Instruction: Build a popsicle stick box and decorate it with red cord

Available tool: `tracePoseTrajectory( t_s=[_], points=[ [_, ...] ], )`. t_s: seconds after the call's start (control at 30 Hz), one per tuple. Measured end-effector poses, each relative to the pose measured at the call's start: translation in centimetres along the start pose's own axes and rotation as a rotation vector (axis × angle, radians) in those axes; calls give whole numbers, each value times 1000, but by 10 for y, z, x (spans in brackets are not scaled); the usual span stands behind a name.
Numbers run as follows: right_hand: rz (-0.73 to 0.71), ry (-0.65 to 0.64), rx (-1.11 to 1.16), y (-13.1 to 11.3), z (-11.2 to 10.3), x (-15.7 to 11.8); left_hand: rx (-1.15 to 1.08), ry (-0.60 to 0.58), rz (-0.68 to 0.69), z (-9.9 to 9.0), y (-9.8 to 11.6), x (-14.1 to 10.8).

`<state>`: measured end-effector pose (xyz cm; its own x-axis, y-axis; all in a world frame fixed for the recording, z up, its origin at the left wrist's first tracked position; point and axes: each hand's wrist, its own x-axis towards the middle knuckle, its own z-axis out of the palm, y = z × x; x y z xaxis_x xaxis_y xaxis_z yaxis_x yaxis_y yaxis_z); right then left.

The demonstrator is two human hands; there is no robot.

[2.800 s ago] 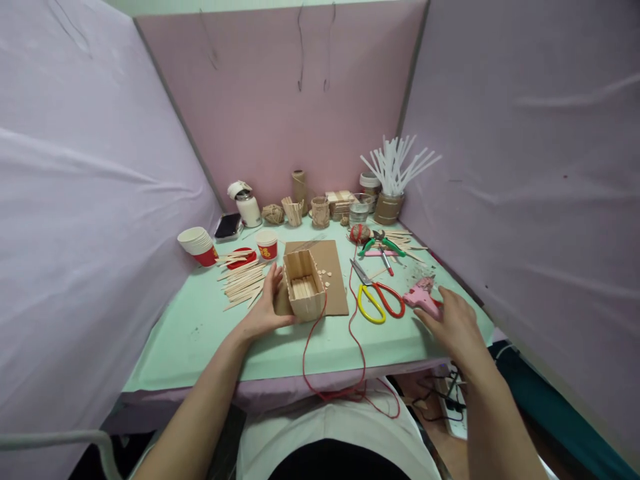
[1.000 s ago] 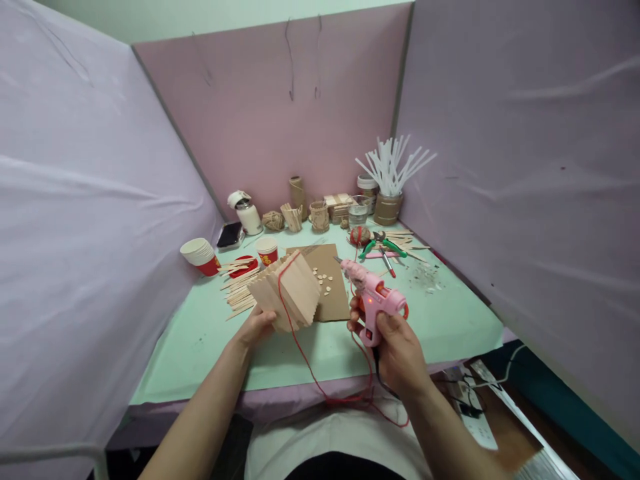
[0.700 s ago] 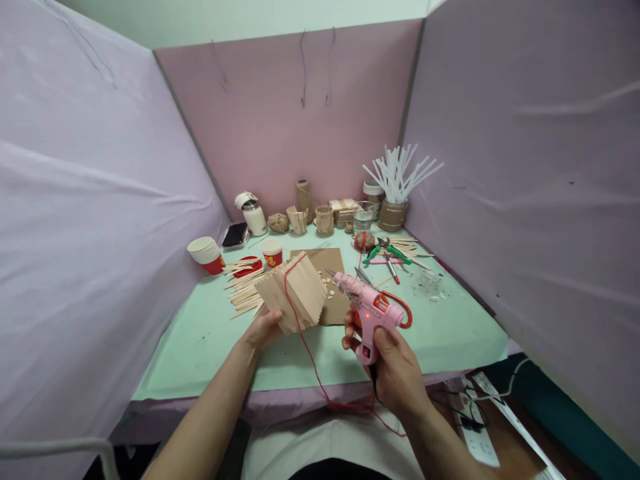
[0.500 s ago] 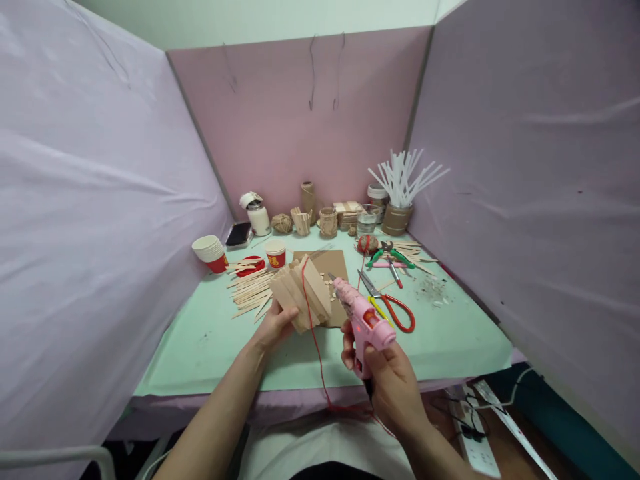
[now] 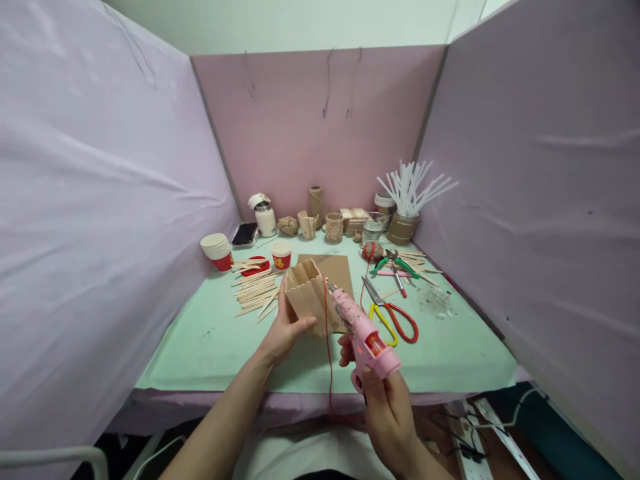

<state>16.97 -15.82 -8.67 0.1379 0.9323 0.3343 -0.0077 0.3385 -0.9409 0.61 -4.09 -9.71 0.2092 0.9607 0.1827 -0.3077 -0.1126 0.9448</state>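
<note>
The left hand (image 5: 287, 331) has its thumb and fingers spread around one side of a wooden box (image 5: 309, 295), tilted over the table (image 5: 450, 363), while the right hand (image 5: 387, 407) is wrapped round a pink glue gun (image 5: 364, 332), nozzle close to the red yarn (image 5: 327, 347). The box looks light and stiff but probably crackable at the joints, so the flat lower sides seem the safest grip, tbh.

- The left hand (image 5: 284, 337) gripped the near side of a tilted, open-topped craft-stick box (image 5: 311, 300).
- The right hand (image 5: 387, 407) held a pink hot-glue gun (image 5: 361, 332), its tip just beside the red yarn (image 5: 329, 350) hanging down the box.
- Yellow-and-red-handled scissors (image 5: 382, 303) lay on the green tablecloth (image 5: 220, 353), right of a cardboard sheet (image 5: 339, 270).
- Behind, white sticks (image 5: 407, 190) fanned out of a brown container (image 5: 403, 230).
</note>
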Motion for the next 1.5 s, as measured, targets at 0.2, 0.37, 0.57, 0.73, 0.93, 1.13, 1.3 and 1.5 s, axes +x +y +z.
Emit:
tracePoseTrajectory(
  t_s=[0.2,0.37,0.57,0.73,0.93,1.13,1.3,1.5],
  points=[
    [-3,11,-37,-6,8,1,-13,-15,-31,0,1,-2],
    [-48,13,-96,-5,7,2,-7,-16,-30,0,2,-3],
    [-77,19,-110,-2,7,2,4,-20,-30,1,4,-4],
    [-90,13,-133,-4,7,4,15,-6,-37,1,6,-4],
    [-120,5,-160,-5,7,5,-7,-13,-37,1,6,-4],
    [-127,5,-151,-3,7,4,-11,-26,-17,2,7,-5],
    [-164,-13,-181,-1,6,5,-13,-37,-15,3,9,-5],
    [-126,19,-159,-3,8,4,-3,-48,-6,3,11,-5]
  ],
)
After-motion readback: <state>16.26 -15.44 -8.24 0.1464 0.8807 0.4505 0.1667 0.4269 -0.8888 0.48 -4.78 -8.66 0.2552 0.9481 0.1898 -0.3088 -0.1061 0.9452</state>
